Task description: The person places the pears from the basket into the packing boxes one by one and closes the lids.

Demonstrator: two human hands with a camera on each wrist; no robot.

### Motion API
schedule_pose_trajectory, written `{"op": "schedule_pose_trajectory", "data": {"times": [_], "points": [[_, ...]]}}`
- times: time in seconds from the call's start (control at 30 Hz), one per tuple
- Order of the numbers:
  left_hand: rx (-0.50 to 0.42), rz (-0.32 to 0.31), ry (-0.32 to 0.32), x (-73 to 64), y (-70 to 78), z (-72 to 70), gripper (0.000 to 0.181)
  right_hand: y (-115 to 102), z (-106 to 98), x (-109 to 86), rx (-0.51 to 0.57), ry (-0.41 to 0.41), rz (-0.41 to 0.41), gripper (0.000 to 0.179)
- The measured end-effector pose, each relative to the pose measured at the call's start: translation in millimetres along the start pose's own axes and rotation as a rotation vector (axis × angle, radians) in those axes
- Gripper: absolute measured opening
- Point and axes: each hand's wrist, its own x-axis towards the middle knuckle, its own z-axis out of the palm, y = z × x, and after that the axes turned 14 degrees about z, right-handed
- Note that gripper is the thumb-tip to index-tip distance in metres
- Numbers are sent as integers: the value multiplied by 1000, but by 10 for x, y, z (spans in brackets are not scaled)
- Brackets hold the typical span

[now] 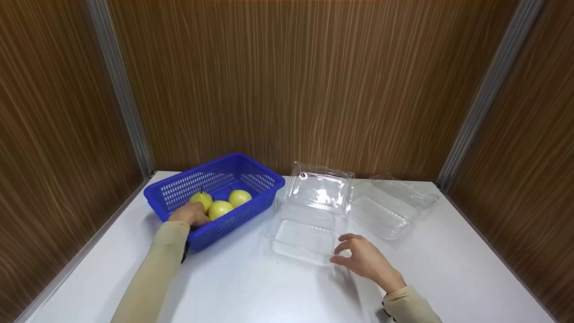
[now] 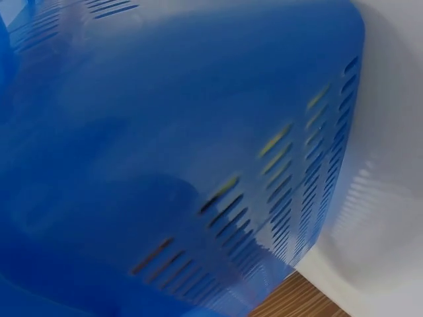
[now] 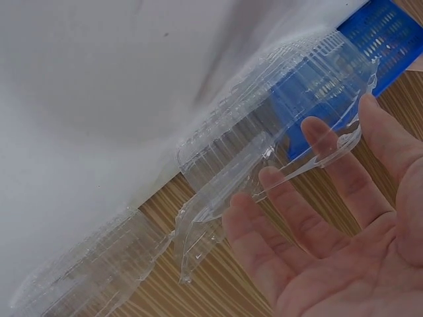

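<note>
A blue basket [image 1: 264, 197] holds round yellow fruits [image 1: 220, 209], apple- or pear-like, some with dark stems. My left hand [image 1: 190, 214] reaches over its near-left side, close to the fruits; its fingertips are hidden, so whether it holds one is unclear. The left wrist view shows mostly the basket's slotted wall [image 2: 165, 119]. At the right edge of an open clear plastic clamshell box [image 1: 302, 240] is my right hand [image 1: 362, 259], fingers spread and loosely bent. In the right wrist view that hand [image 3: 337, 224] has nothing in its grip, its fingertips by the box's rim.
A second open clear clamshell box [image 1: 381, 217] lies to the right, near the back. Wood-grain panels [image 1: 287, 89] stand behind and at both sides of the white table [image 1: 251, 291], with metal posts in the corners.
</note>
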Motion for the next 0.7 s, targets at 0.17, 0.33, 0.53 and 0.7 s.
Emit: {"op": "schedule_pose_trajectory", "data": {"times": [0.17,0.33,0.53,0.7], "points": [[6,45,54,7,-42,0,36,-16,-2,11,-28,19,-14,14],[2,80,143,-5,-58,-40,49,-6,0,22,-34,30,-30,13],[-20,120,227,-14,-85,-51,41,6,9,15,-33,40,-57,14],[-11,114,297,-40,-83,-70,56,9,24,23,-6,31,-106,13]]}}
